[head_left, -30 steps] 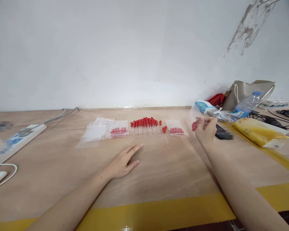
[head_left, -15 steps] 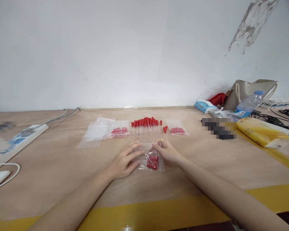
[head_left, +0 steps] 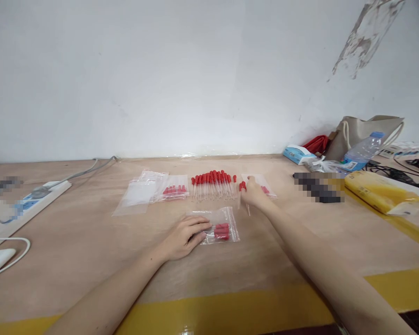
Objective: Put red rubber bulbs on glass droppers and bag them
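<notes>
A clear zip bag (head_left: 209,215) with several red-bulbed droppers (head_left: 221,231) inside lies flat on the table. My left hand (head_left: 186,237) rests on the bag's left side, its fingers stretched out over the plastic. Farther away, my right hand (head_left: 254,193) is closed at a pair of red-bulbed droppers (head_left: 243,185), whose clear tubes point toward me. That hand partly covers a filled zip bag (head_left: 269,185). Several loose droppers (head_left: 212,179) lie in a fanned row left of my right hand, bulbs toward the wall.
Left of the row are another filled bag (head_left: 174,190) and flat bags without droppers (head_left: 132,197). A power strip (head_left: 52,190) sits on the left. On the right are a yellow pack (head_left: 373,188), a bottle (head_left: 363,151), a tissue pack (head_left: 296,153) and cables (head_left: 394,174).
My right hand has let go of the bag and moved forward and right to the droppers beside the row. The bag now lies flatter; my left hand has stayed at it.
</notes>
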A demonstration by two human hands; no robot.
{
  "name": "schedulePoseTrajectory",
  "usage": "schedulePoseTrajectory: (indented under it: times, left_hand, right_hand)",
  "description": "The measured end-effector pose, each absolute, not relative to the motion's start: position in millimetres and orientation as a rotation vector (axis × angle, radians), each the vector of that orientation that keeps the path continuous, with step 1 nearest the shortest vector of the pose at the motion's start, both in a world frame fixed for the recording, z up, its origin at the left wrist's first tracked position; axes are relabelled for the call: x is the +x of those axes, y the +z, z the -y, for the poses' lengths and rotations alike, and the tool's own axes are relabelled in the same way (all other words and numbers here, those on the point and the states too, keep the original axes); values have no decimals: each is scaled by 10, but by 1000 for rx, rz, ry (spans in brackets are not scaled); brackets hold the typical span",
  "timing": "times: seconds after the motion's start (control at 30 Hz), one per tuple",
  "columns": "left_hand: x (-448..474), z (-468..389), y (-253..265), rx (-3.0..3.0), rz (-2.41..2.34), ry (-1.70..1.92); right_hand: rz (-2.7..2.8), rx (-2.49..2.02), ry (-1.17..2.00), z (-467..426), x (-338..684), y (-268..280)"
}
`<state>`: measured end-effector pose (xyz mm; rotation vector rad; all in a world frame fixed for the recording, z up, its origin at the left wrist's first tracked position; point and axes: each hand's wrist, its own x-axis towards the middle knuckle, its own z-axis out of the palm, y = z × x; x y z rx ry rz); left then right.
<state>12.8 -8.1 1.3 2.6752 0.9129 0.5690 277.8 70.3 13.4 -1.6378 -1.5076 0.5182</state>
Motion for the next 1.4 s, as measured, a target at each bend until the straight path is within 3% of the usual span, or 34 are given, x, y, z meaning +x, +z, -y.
schedulePoseTrajectory:
  times: [0.1,0.23,0.47,0.67,0.87,1.07,1.4]
  left_hand:
    - [132,80,11,2661,-887,587]
    - [135,86,17,2647,-886,577]
    - [121,109,28,2639,-962,571]
    - [128,130,56,2600,-1006,567]
    - [128,128,53,2604,-987,565]
    - [136,127,55,2603,-974,574]
    - [146,97,28,2648,-922,594]
  right_hand:
    - [1391,-1549,517,-533,2823,119]
    - [1126,-1311,867,-311,2814,-32]
    - [828,-1096,1043,-116,2647,-132]
    - [1014,-1106,1215,19,2619,-113]
    - [1649,-1281,774,48,2653,-194]
    - [1960,-1131,611,42,2530,-150]
    - [1683,-1621,291,-233,2735,-46]
